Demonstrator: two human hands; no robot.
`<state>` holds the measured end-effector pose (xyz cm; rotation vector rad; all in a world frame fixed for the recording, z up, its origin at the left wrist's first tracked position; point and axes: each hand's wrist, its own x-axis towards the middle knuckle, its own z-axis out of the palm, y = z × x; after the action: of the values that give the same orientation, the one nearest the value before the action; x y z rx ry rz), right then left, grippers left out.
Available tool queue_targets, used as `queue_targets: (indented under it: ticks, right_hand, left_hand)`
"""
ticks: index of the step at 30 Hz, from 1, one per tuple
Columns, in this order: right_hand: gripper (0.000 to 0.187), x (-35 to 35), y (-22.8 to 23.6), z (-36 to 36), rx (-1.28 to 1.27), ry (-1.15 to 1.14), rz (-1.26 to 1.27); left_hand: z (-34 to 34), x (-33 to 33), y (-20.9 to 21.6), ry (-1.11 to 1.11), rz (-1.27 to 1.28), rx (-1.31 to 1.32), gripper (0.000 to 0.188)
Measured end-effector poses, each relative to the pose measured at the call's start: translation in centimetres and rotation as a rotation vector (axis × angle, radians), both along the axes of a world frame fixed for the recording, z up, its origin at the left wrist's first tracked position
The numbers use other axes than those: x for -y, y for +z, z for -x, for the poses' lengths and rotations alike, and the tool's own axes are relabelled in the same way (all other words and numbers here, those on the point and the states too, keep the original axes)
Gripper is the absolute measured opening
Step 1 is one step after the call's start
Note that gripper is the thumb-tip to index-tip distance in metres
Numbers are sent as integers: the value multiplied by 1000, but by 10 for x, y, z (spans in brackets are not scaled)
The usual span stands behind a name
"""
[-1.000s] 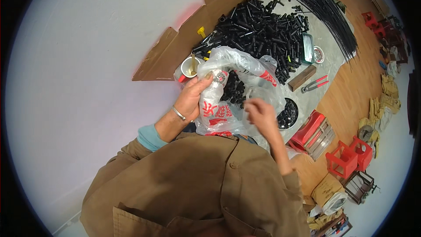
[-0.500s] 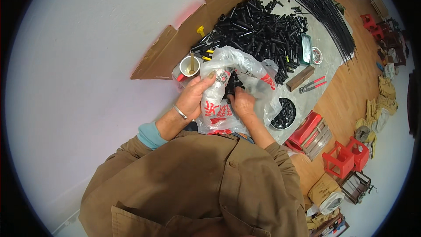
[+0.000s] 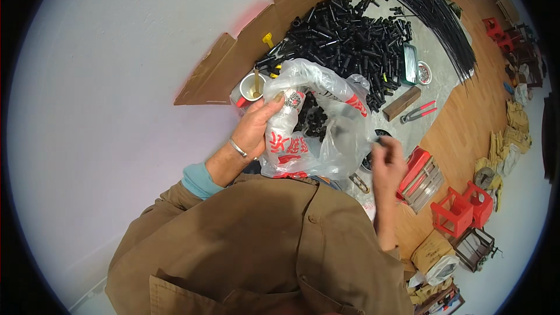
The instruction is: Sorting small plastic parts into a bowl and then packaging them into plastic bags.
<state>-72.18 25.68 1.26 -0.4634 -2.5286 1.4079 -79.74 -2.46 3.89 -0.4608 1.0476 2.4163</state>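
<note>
My left hand point(image 3: 255, 127) is closed on the gathered side of a white plastic bag point(image 3: 344, 140) with red print, thumb on top. The bag's mouth gapes toward me, and small black plastic parts point(image 3: 312, 121) lie inside it. My right hand point(image 3: 389, 166) is outside the bag, beyond its right side, over a round bowl point(image 3: 366, 162) of small black pieces. Its fingers are curled together and slightly blurred; a dark bit shows at the fingertips, too small to name. The hand and the bag cover most of the bowl.
A large heap of black plastic fittings point(image 3: 344, 41) covers the far table, beside a cardboard wall point(image 3: 219, 73). Around it are a white cup point(image 3: 248, 88), a green tray point(image 3: 410, 64), a wooden block point(image 3: 402, 104), red-handled pincers point(image 3: 419, 112) and black rods point(image 3: 437, 20). Red stools point(image 3: 452, 210) stand right.
My right hand has come out of the bag and moved right, over the bowl. The black parts in the bag are now uncovered. My left hand keeps its hold on the bag.
</note>
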Motion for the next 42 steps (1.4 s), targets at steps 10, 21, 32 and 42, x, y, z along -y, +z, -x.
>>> queue_targets:
  ticks: [10, 21, 32, 42]
  right_hand:
    - [13, -28, -43, -13, -146, -127, -73]
    - [65, 145, -102, 99, 356, 553, -559]
    - [32, 98, -134, 93, 583, 256, 971]
    - [50, 78, -102, 61, 506, 213, 2129]
  left_hand:
    - [0, 1, -2, -23, 22, -26, 34]
    - [-4, 0, 1, 50, 20, -8, 32]
    - [-3, 8, -2, 23, -26, -6, 34]
    - [-3, 2, 1, 26, -16, -11, 34]
